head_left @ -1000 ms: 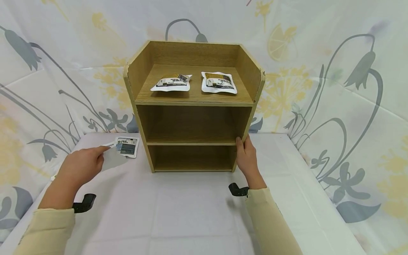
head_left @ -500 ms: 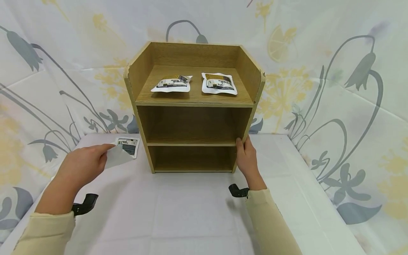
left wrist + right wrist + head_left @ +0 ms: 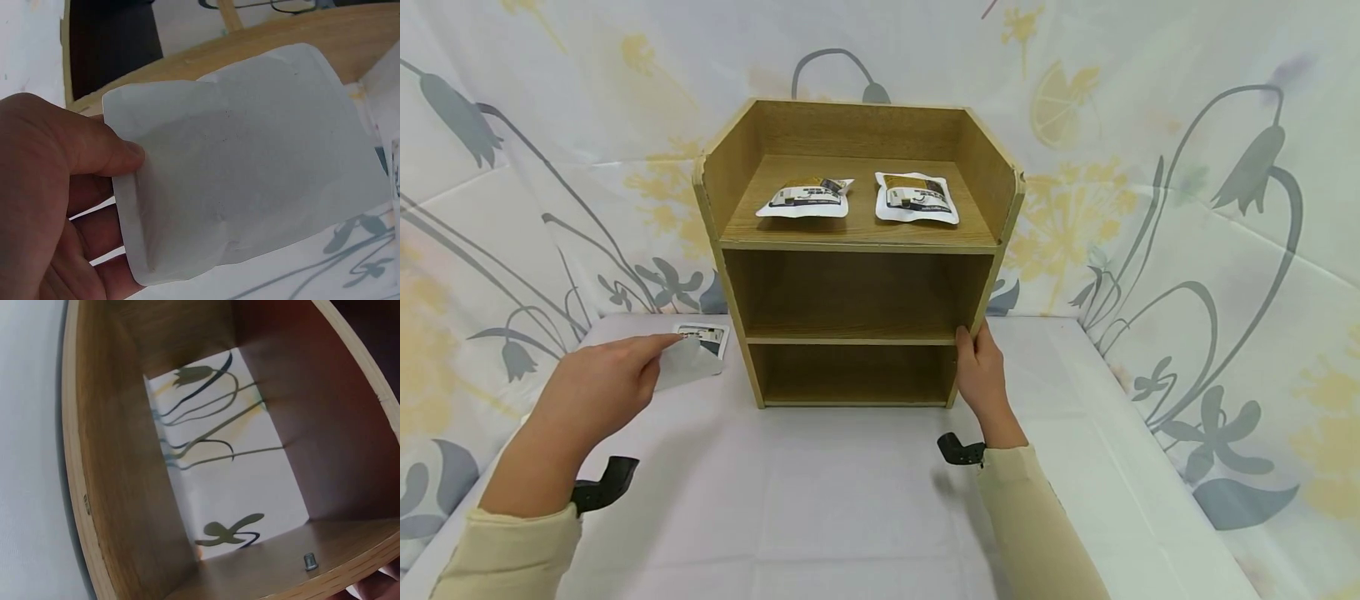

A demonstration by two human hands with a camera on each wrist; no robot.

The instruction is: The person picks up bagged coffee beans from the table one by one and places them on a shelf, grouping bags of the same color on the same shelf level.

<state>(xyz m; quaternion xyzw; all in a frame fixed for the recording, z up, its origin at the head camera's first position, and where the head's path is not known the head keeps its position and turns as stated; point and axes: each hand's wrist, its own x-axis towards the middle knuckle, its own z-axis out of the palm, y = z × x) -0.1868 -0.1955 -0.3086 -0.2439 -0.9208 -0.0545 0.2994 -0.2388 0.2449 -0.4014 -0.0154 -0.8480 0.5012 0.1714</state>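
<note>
My left hand (image 3: 598,383) pinches the edge of a flat white pouch (image 3: 250,169) between thumb and fingers, its blank side toward the left wrist camera. In the head view this pouch overlaps a printed white pouch (image 3: 710,333) lying on the table left of the wooden shelf unit (image 3: 859,341). My right hand (image 3: 981,371) grips the front edge of the unit's right side panel, thumb in front; its fingertips (image 3: 378,586) barely show at the corner of the right wrist view. Two plump printed pouches, one at left (image 3: 807,198) and one at right (image 3: 916,198), lie on the top shelf.
The unit has two open compartments, middle (image 3: 850,292) and bottom (image 3: 853,373), under the raised-sided top. A small metal peg (image 3: 310,561) sticks out of a compartment's side wall. White cloth (image 3: 820,500) covers the table, with a flowered curtain (image 3: 1150,150) around it.
My left hand has moved slightly right and turned, bringing the pouch's blank side into view and across the printed pouch on the table. My right hand keeps its grip on the shelf unit.
</note>
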